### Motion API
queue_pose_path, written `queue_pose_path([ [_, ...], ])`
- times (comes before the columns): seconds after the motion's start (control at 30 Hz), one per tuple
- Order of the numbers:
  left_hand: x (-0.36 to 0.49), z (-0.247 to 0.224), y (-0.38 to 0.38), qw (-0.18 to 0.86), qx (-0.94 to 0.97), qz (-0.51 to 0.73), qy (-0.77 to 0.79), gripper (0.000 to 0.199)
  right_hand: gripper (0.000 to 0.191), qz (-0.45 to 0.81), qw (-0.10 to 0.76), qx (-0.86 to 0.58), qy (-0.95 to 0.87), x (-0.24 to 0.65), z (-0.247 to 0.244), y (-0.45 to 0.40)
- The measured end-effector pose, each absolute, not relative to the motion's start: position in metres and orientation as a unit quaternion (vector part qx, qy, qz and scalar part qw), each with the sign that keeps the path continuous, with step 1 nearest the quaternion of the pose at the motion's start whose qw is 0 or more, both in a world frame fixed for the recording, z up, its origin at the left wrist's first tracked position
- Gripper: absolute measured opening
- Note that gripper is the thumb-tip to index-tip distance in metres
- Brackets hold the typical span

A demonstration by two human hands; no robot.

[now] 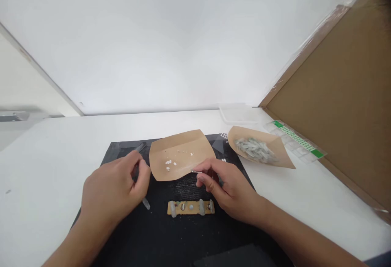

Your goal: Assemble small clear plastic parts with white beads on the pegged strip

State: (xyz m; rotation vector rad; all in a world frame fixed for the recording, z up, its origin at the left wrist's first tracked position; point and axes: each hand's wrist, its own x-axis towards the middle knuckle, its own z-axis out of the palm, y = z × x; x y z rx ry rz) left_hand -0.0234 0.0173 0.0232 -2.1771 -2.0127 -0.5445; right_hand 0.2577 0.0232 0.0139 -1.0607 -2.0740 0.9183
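My right hand (226, 185) pinches a small, thin silvery piece (195, 171) between thumb and fingertips, over the near right edge of a brown paper tray (180, 136). Several tiny white pieces (168, 162) lie in that tray. To its left, my left hand (117, 183) is closed with thumb and forefinger together; what it holds, if anything, is hidden. A translucent strip (146, 204) shows just below this hand, and a clear, dark-looking strip (141, 146) above it. Between the hands and nearer me lies a tan bar (191, 208) with pale translucent bands across it and small round pieces on it.
A black mat (146, 238) covers the middle of the white table (45, 157). At right, another brown paper tray (284, 159) holds a heap of pale strips (256, 149). Beyond it are a clear case with a green label (297, 138) and a clear lid (240, 114). Cardboard (336, 95) stands far right.
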Motion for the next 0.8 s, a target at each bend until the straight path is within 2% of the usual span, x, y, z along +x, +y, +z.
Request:
queue_pose_path([
  [0.1,-0.011,0.02,0.01,0.056,-0.786,-0.33,-0.52,0.01,0.017,0.362,0.309,-0.398,-0.784,0.257,0.013,0.023],
  [0.2,0.004,0.017,0.004,-0.04,-0.821,-0.416,-0.39,0.019,0.017,0.375,0.304,-0.388,-0.785,0.254,0.013,0.021],
  [0.3,0.014,0.013,-0.001,-0.14,-0.827,-0.423,-0.342,0.03,0.015,0.38,0.303,-0.375,-0.79,0.251,0.015,0.019],
  [0.4,0.016,0.009,-0.002,-0.182,-0.819,-0.42,-0.346,0.035,0.014,0.388,0.306,-0.359,-0.792,0.249,0.017,0.018],
  [0.67,0.012,0.007,0.007,-0.219,-0.813,-0.432,-0.323,0.018,0.016,0.469,0.291,-0.346,-0.759,0.249,0.019,0.015],
  [0.8,0.009,0.007,0.009,-0.23,-0.813,-0.435,-0.311,0.02,0.019,0.532,0.283,-0.353,-0.716,0.249,0.02,0.015],
])
